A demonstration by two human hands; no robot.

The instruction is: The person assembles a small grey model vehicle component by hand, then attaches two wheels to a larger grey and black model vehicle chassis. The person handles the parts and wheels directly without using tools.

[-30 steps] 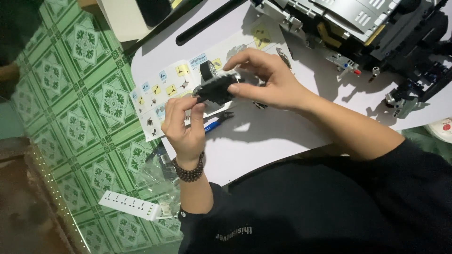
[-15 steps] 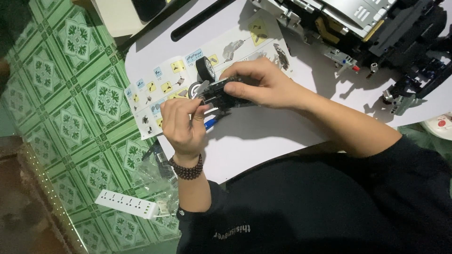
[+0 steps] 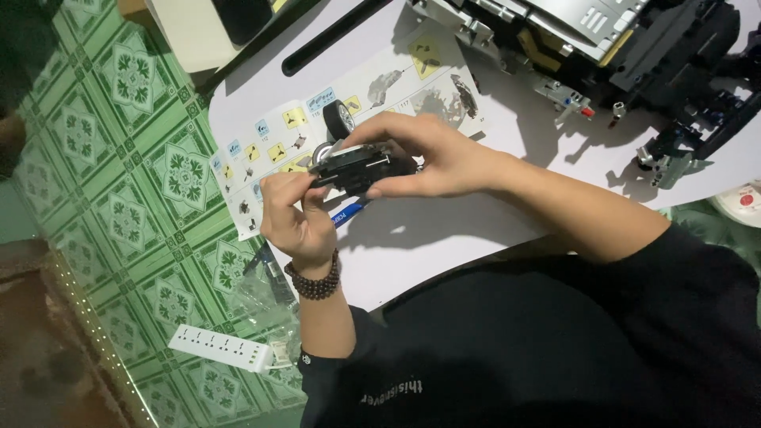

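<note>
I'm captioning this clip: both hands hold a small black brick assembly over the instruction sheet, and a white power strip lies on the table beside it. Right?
Not quite. In the head view the white power strip lies on the green patterned floor, not on the table. The rest holds: left hand and right hand hold the black brick assembly over the instruction sheet.

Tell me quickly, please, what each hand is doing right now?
Left hand: closed on one end of the black brick assembly.
Right hand: closed around that same assembly.

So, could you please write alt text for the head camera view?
Both hands, left hand and right hand, hold a small black brick assembly above an open instruction booklet on a white table. A large dark brick model sits beyond.
</note>
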